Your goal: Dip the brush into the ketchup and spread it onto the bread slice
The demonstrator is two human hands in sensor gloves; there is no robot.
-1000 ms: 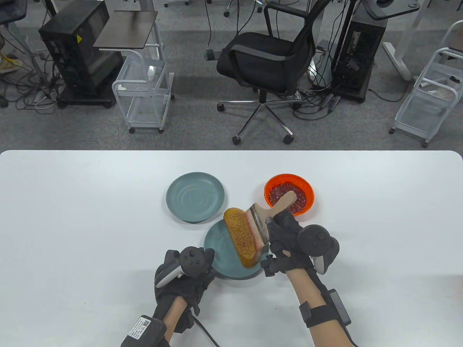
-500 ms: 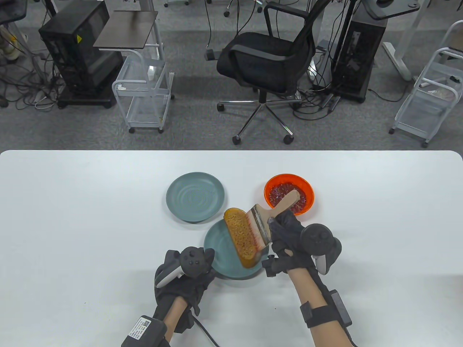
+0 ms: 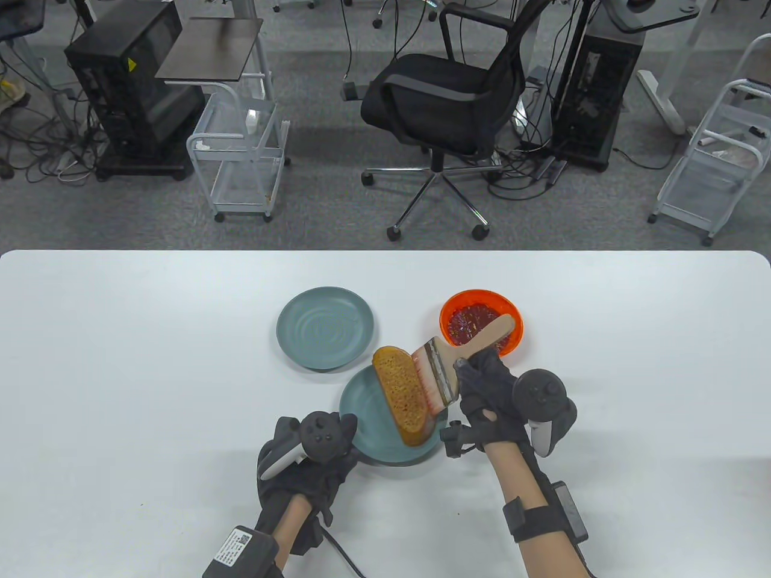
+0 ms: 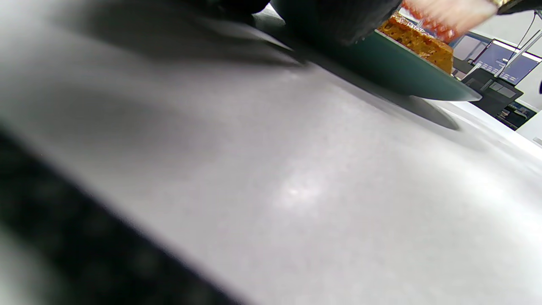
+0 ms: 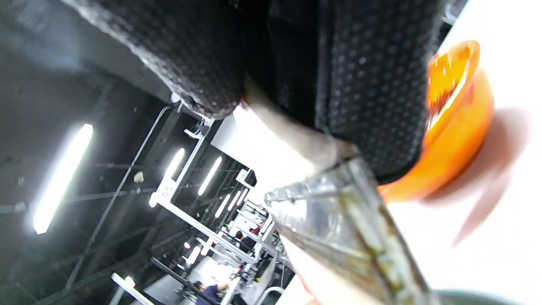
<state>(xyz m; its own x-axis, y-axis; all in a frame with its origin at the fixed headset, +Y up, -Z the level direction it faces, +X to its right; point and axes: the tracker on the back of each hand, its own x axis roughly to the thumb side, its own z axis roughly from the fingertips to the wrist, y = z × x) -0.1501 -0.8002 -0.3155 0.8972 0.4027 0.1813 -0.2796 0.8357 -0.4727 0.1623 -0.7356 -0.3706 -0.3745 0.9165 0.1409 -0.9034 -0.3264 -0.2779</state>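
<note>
A bread slice (image 3: 402, 394) lies on the near teal plate (image 3: 367, 436); it also shows in the left wrist view (image 4: 417, 40). My right hand (image 3: 485, 391) grips the wooden handle of a wide brush (image 3: 446, 367). The reddened bristles rest along the bread's right edge. The orange ketchup bowl (image 3: 480, 320) stands behind the brush; it shows in the right wrist view (image 5: 457, 123) behind the brush ferrule (image 5: 338, 224). My left hand (image 3: 313, 445) rests on the table at the plate's left rim; its fingers are hidden under the tracker.
A second teal plate (image 3: 324, 327) stands empty at the back left of the bread. The white table (image 3: 120, 373) reaches to both sides. An office chair and carts stand beyond the far edge.
My right hand has drawn the brush to the right across the bread, from its middle to its right edge. The left hand has not moved.
</note>
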